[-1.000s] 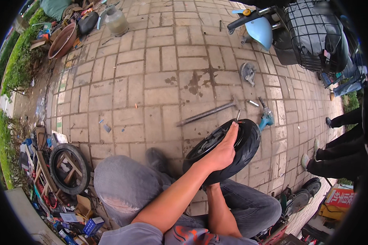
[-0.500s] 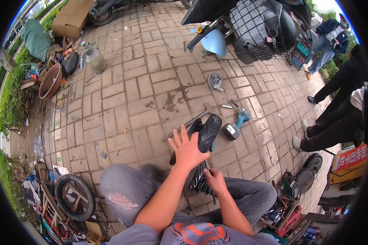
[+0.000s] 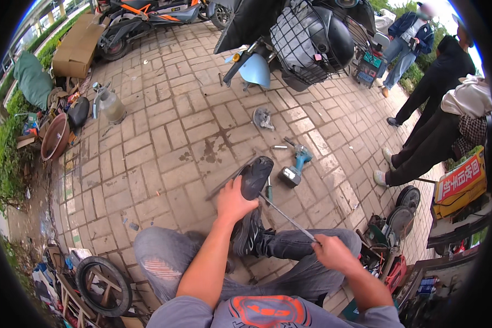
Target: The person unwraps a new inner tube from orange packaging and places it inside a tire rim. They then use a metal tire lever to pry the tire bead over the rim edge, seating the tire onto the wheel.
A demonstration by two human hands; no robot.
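Observation:
A black tyre [image 3: 258, 174] stands on edge between my knees, just beyond my shoe. My left hand [image 3: 234, 203] is closed over its near left side, thumb toward the right. In my right hand [image 3: 336, 252] is the end of a thin metal tyre lever [image 3: 288, 218], held above my right shin. Its far tip meets the tyre's lower right edge, close to my left thumb; whether it is hooked under the rubber I cannot tell. A green-handled tool [image 3: 269, 192] shows right beside the tyre. The wheel's inner side is hidden from view.
A teal cordless impact wrench [image 3: 296, 168] lies right of the tyre, with a metal socket [image 3: 279, 147] and a round metal part [image 3: 263, 118] beyond. A scooter with basket [image 3: 306, 38] stands ahead. People [image 3: 421, 147] stand right. A loose tyre [image 3: 103, 285] lies at lower left.
My right hand has moved right, away from the tyre, and the lever now stretches between them. My left hand's spread fingers have closed round the tyre. The view has shifted to the right.

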